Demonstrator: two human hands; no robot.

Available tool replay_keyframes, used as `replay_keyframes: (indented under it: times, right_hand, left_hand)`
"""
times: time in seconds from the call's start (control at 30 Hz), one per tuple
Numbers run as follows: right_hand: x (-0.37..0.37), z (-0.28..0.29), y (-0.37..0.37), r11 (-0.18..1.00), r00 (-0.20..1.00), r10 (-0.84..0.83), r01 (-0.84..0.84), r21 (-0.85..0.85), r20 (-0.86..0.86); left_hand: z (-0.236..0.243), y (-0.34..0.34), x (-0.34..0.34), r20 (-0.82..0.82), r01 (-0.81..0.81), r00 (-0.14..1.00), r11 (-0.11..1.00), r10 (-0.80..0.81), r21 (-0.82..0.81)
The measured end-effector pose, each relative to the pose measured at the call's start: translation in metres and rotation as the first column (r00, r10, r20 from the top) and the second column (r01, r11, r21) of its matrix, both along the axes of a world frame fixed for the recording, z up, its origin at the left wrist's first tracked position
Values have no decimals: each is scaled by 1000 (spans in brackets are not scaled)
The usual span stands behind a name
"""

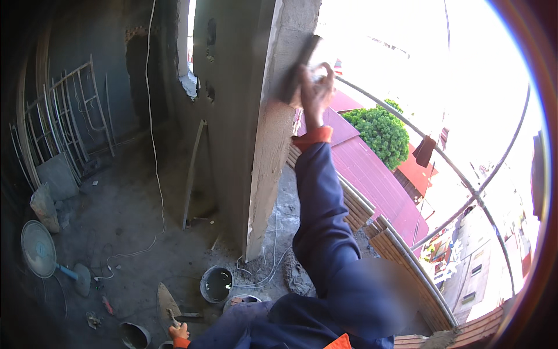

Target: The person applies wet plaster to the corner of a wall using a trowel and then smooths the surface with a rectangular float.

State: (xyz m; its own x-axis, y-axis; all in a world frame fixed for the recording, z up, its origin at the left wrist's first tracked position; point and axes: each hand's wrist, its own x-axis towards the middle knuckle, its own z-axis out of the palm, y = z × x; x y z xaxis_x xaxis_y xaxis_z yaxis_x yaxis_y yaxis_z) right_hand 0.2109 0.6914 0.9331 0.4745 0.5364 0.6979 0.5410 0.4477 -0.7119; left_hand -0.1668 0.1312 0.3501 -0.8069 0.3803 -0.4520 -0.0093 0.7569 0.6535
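High up, my right hand point(317, 90) is closed around the back of a plastering float point(299, 70). The float's dark, blurred board lies against the narrow end face of the plastered wall point(268, 151). My right arm is stretched out in a dark blue sleeve with an orange cuff. Low at the left, my left hand point(179, 333) grips the handle of a pointed trowel point(168, 299). Its blade points away from me, above the floor, and carries grey-brown colour like mortar.
Buckets stand below: one with liquid point(217, 284), another dark one point(135, 336). A standing fan point(39, 249) and metal scaffold frames point(70, 116) are at the left. A white cable point(152, 116) hangs down. Bamboo poles point(401, 262) and crossing scaffold poles point(476, 195) border the open drop at right.
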Motion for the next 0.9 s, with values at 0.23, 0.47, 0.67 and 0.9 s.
replay_keyframes:
  times: [0.23,0.47,0.67,0.9]
  right_hand:
    - [-27,26,-41,974,987,147,-157,166,71]
    - [35,44,32,992,980,67,-45,118,-189]
    - [-17,55,-16,956,982,162,-180,231,97]
    - [37,86,36,981,993,92,-77,177,-76]
  left_hand:
    - [-39,-18,1,-29,59,998,998,-58,30]
    - [-141,-77,-22,-716,832,139,473,-684,-291]
    - [-147,-67,-14,-650,783,266,552,-712,-285]
    - [-133,-21,2,-448,704,556,683,-700,-193]
